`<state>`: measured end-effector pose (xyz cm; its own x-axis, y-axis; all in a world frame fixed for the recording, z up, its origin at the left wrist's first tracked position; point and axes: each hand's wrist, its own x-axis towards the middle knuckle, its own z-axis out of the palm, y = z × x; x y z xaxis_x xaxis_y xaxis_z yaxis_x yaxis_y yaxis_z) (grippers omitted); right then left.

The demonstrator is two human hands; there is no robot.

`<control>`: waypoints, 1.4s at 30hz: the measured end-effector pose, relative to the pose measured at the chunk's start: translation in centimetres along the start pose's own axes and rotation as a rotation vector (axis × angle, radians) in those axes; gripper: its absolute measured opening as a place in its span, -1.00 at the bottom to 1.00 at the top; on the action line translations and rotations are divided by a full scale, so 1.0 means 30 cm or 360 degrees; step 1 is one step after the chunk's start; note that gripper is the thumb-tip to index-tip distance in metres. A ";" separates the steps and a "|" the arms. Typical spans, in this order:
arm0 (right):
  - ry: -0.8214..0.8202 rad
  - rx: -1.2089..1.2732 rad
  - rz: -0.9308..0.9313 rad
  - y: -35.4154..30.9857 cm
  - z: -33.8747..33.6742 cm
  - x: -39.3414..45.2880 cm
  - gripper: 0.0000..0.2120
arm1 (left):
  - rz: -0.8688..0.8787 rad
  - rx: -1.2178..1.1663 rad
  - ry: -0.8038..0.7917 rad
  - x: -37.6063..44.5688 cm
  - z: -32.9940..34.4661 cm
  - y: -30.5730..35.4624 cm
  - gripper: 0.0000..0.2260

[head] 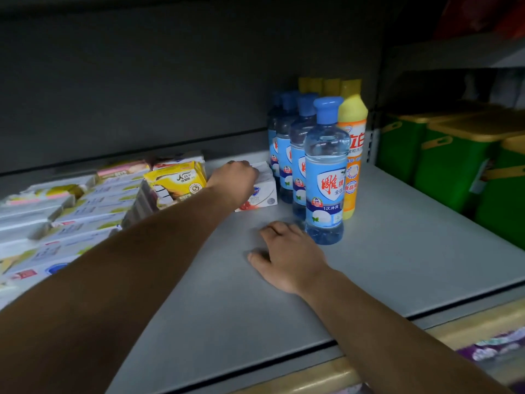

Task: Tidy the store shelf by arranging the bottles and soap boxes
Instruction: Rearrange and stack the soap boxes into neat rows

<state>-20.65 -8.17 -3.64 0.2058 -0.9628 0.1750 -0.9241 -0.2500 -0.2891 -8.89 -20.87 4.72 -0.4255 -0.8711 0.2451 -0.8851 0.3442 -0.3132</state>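
Observation:
My left hand point(233, 180) reaches deep onto the grey shelf point(397, 265) and grips a white soap box point(262, 189) from above. That box stands beside a row of several clear blue-capped bottles point(326, 172). Behind them runs a row of orange bottles with yellow caps point(352, 155). A tilted yellow soap box point(179, 182) leans just left of my left hand. Flat stacks of white soap boxes point(71, 220) fill the shelf's left side. My right hand point(287, 257) rests palm-down on the shelf, fingers spread, just left of the front blue bottle and holding nothing.
Green tubs with yellow lids point(454, 160) fill the neighbouring shelf at right. The dark back panel point(170, 95) closes the shelf behind. A yellow price rail point(326, 376) runs along the front edge, with purple packages point(494, 348) below it.

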 end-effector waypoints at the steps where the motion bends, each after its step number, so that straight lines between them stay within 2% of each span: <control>1: 0.0000 0.0010 0.0001 0.001 0.001 0.000 -0.40 | 0.0001 -0.0014 0.0017 0.004 0.005 0.001 -0.80; 8: -0.0017 0.0016 0.0000 -0.002 -0.010 -0.001 -0.41 | -0.0045 -0.0051 -0.0005 0.010 0.003 0.001 -0.81; 12: -0.0039 0.0022 0.0010 -0.006 -0.020 -0.003 -0.42 | -0.0008 -0.0189 -0.0081 -0.013 -0.083 -0.026 -0.71; 18: -0.0117 0.0101 0.0146 -0.034 -0.059 0.019 -0.45 | 0.0061 -0.0507 0.0280 -0.174 -0.266 -0.165 -0.67; 21: -0.0110 0.0161 0.0165 -0.065 -0.088 0.045 -0.45 | -0.0094 -0.0572 0.0277 -0.256 -0.279 -0.283 -0.64; 25: 0.0057 0.0382 0.0089 -0.123 -0.117 0.106 -0.46 | -0.0263 -0.0510 0.0032 -0.293 -0.237 -0.388 -0.56; 29: 0.0291 0.0682 0.0062 -0.175 -0.113 0.201 -0.47 | -0.0197 -0.0337 -0.0181 -0.274 -0.180 -0.399 -0.55; 33: 0.0530 0.0920 0.0053 -0.193 -0.076 0.266 -0.52 | -0.0195 -0.0328 0.0009 -0.266 -0.139 -0.411 -0.53; 37: 0.0726 0.1065 -0.0095 -0.196 -0.045 0.284 -0.46 | -0.0005 -0.0519 0.0251 -0.273 -0.143 -0.415 -0.57; 40: 0.0728 0.1223 -0.0237 -0.200 -0.055 0.278 -0.40 | 0.0163 -0.0756 0.0335 -0.281 -0.166 -0.391 -0.58; 42: 0.0677 0.1361 -0.0273 -0.202 -0.066 0.270 -0.48 | 0.0246 -0.0878 0.0327 -0.289 -0.171 -0.374 -0.58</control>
<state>-14.02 -14.25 1.38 0.0270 -0.8309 0.5557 -0.3112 -0.5353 -0.7853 3.76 -15.37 10.82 -0.5357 -0.7302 0.4241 -0.7540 0.6397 0.1490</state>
